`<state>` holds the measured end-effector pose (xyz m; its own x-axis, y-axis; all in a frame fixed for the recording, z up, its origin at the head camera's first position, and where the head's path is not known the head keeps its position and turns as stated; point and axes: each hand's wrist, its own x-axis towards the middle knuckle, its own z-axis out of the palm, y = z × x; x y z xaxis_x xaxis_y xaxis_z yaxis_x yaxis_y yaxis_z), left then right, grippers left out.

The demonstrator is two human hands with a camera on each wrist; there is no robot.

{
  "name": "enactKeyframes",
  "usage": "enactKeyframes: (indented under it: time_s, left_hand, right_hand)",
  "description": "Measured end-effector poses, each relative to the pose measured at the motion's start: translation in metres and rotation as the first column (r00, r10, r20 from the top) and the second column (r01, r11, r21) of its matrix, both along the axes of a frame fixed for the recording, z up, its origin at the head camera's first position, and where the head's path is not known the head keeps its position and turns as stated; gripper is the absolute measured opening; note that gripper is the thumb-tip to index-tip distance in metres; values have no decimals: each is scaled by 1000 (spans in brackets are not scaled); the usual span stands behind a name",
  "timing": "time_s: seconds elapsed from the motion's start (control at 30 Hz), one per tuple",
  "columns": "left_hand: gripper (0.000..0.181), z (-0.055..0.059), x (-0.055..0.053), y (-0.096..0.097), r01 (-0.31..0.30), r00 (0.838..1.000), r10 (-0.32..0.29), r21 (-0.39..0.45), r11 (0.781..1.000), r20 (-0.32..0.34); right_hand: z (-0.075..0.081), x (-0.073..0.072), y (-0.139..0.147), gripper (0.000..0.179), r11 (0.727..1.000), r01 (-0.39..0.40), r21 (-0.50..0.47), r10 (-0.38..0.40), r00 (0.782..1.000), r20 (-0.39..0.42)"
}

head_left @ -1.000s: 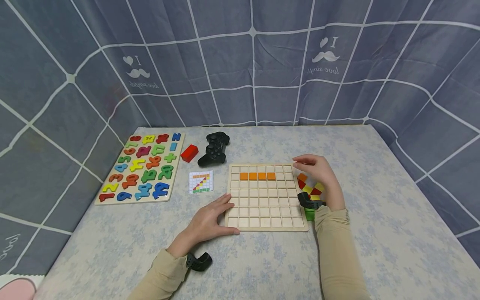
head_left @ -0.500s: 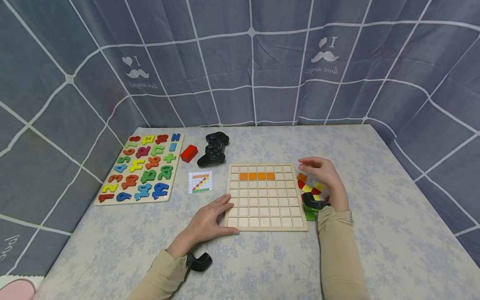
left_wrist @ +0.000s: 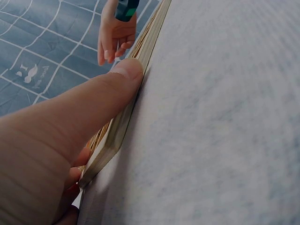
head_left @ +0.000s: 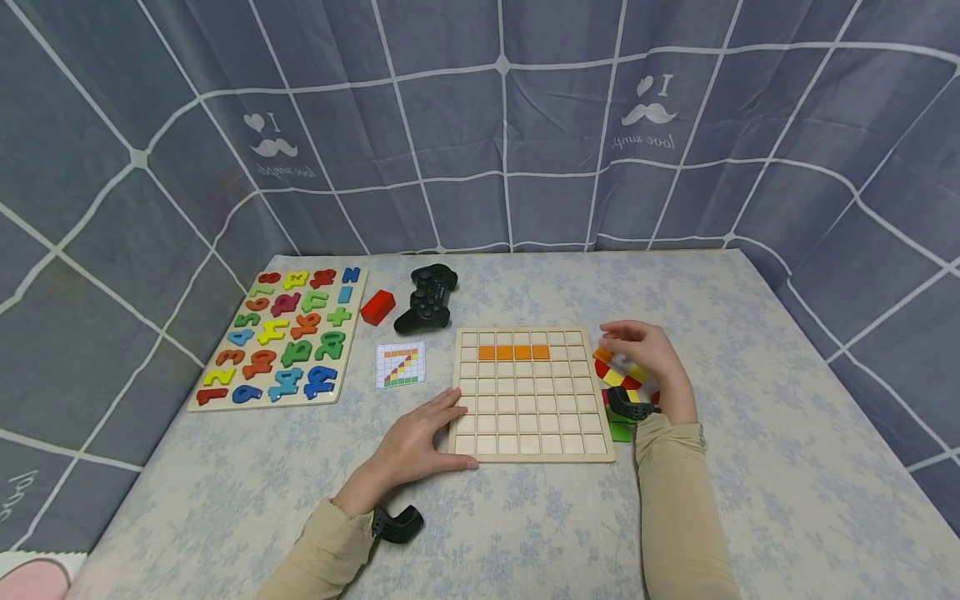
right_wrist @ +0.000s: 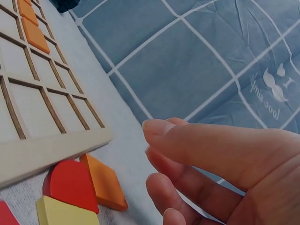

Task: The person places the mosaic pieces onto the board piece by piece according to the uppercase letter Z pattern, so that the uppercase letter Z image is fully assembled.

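Observation:
My left hand (head_left: pixel 412 444) rests at the near left corner of a wooden grid board (head_left: pixel 528 423), fingers at its left edge. In the left wrist view the straight thumb (left_wrist: pixel 101 101) lies along the board's front edge. Several orange square tiles (head_left: pixel 514 352) form a row in the upper part of the grid. My right hand (head_left: pixel 651 354) hovers just right of the board, fingers loosely bent and holding nothing. Below its fingertips in the right wrist view lie a loose orange tile (right_wrist: pixel 105 182), a red piece with a rounded edge (right_wrist: pixel 71 186) and a yellow piece (right_wrist: pixel 69 213).
Green tiles (head_left: pixel 620 432) lie by the board's right edge. Left of the board is a pattern card (head_left: pixel 401 365). Behind it are a black game controller (head_left: pixel 429 300) and a red block (head_left: pixel 378 307). A number puzzle board (head_left: pixel 281 337) lies far left; a curtain (head_left: pixel 465 125) hangs behind.
My right hand has shifted right, off the board's upper right corner, then lowered slightly toward the loose tiles, its fingers curving down. The left hand and the board have stayed in place.

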<state>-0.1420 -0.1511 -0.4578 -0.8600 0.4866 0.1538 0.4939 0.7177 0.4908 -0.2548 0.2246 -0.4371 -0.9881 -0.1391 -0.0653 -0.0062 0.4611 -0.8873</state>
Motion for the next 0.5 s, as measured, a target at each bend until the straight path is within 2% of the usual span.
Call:
enactKeyframes:
  time_s: [0.23, 0.5]
  left_hand:
    - [80, 0, 0, 0, -4, 1000, 4, -4, 1000, 4]
    - [80, 1, 0, 0, -4, 1000, 4, 1, 1000, 10]
  right_hand:
    - [-2, -1, 3, 42, 1000, 1, 24, -1, 1000, 22]
    - [-6, -1, 4, 42, 999, 0, -32, 1, 999, 52]
